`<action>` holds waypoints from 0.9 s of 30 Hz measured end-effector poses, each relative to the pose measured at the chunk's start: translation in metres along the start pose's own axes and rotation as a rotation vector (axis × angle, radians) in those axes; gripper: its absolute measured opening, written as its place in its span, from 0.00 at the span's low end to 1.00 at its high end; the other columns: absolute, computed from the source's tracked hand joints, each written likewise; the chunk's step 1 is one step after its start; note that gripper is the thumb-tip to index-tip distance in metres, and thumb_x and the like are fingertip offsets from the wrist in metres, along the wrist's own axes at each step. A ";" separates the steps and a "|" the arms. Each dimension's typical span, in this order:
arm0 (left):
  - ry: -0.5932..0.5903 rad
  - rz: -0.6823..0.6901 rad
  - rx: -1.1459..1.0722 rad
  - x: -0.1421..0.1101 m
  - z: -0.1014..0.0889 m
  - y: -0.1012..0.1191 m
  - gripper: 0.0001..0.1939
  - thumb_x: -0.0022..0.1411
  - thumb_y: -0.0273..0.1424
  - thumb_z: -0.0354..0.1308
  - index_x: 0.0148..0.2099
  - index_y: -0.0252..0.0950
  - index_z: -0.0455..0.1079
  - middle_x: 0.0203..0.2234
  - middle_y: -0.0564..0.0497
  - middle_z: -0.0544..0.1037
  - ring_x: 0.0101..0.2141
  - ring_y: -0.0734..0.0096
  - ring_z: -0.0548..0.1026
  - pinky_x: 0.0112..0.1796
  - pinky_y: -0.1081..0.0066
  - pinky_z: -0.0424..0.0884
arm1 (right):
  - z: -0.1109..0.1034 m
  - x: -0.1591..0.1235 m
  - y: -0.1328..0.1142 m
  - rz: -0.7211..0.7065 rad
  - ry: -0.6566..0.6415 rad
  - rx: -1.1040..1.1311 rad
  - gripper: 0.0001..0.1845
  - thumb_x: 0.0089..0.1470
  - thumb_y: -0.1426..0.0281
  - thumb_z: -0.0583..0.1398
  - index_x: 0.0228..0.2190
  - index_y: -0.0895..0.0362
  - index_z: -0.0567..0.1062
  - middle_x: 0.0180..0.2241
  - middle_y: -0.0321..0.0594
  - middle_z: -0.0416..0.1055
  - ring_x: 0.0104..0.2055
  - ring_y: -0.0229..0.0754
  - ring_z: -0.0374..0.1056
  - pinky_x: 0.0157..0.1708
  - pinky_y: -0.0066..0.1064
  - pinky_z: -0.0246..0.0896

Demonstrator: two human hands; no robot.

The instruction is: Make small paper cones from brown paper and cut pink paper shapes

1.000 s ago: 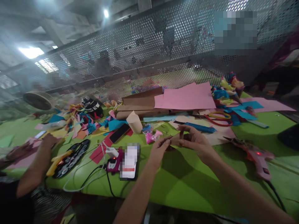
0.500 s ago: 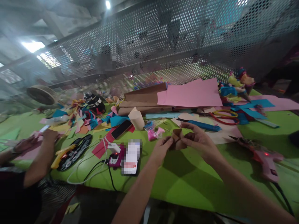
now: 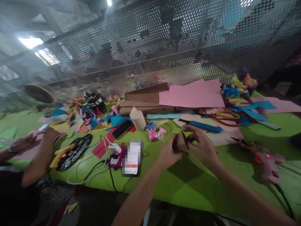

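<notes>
Between my two hands, just above the green table [image 3: 150, 185], is a small folded piece of brown paper [image 3: 181, 142]. My left hand [image 3: 168, 153] has its thumb and fingers closed round the left side of it. On the right edge, my right hand [image 3: 203, 146] pinches the paper with its fingers curled. Just beyond the hands lie a small bag of pink pieces [image 3: 154, 135] and a craft knife with a blue handle [image 3: 205, 126]. A rolled tube of cream paper [image 3: 138, 119] stands a little to the left.
A pink glue gun [image 3: 268, 163] with a red light lies at right, scissors with red and yellow handles [image 3: 227, 117] behind it. Phones [image 3: 133, 158], a purple power socket [image 3: 117, 160] and cables lie left. A yellow glue gun [image 3: 62, 153] rests near a co-worker's arm [image 3: 39, 157].
The brown paper has been turned, so a flat face now shows where a folded, pinched shape was. My left hand has rotated, with its thumb lower under the paper.
</notes>
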State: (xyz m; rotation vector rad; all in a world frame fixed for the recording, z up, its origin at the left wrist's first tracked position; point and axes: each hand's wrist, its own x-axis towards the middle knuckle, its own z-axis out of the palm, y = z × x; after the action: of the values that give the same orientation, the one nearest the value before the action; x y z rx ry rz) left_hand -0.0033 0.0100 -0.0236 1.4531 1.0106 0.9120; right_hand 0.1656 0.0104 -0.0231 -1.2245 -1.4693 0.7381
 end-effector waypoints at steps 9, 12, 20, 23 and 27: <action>0.332 -0.184 -0.390 0.005 -0.003 0.004 0.19 0.53 0.41 0.69 0.45 0.36 0.80 0.42 0.45 0.84 0.46 0.55 0.78 0.52 0.59 0.72 | 0.006 -0.003 0.001 0.055 -0.077 0.102 0.25 0.54 0.65 0.64 0.54 0.50 0.69 0.47 0.44 0.73 0.32 0.40 0.70 0.33 0.36 0.71; 0.366 -0.172 -0.447 0.005 0.000 0.004 0.20 0.52 0.43 0.70 0.44 0.35 0.80 0.42 0.46 0.84 0.47 0.56 0.78 0.51 0.61 0.72 | 0.008 -0.002 0.002 0.103 -0.114 0.190 0.27 0.53 0.63 0.65 0.54 0.50 0.68 0.41 0.41 0.75 0.33 0.41 0.71 0.32 0.35 0.72; 0.449 -0.061 -0.174 0.006 -0.001 0.001 0.13 0.60 0.40 0.63 0.39 0.35 0.79 0.34 0.48 0.82 0.38 0.63 0.77 0.42 0.68 0.72 | 0.010 -0.003 -0.006 0.167 -0.219 0.242 0.31 0.50 0.63 0.66 0.54 0.51 0.66 0.30 0.36 0.75 0.34 0.46 0.74 0.32 0.37 0.71; 0.449 -0.051 -0.152 0.006 -0.003 0.002 0.13 0.59 0.41 0.63 0.37 0.35 0.78 0.31 0.49 0.81 0.35 0.64 0.76 0.39 0.68 0.71 | 0.006 -0.002 -0.006 0.171 -0.206 0.211 0.31 0.50 0.62 0.66 0.55 0.51 0.67 0.29 0.36 0.75 0.34 0.46 0.74 0.33 0.38 0.71; 0.477 -0.078 -0.174 0.008 -0.007 0.007 0.14 0.56 0.41 0.66 0.37 0.36 0.79 0.30 0.48 0.80 0.34 0.63 0.76 0.39 0.67 0.71 | -0.035 0.023 -0.001 0.068 -0.094 -0.014 0.23 0.56 0.60 0.63 0.53 0.51 0.72 0.37 0.40 0.78 0.38 0.47 0.75 0.39 0.41 0.71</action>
State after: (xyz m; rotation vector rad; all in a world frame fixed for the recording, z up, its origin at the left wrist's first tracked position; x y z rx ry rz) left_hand -0.0067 0.0192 -0.0162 1.0635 1.2875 1.2900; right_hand 0.2004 0.0264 -0.0051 -1.2704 -1.5177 0.8417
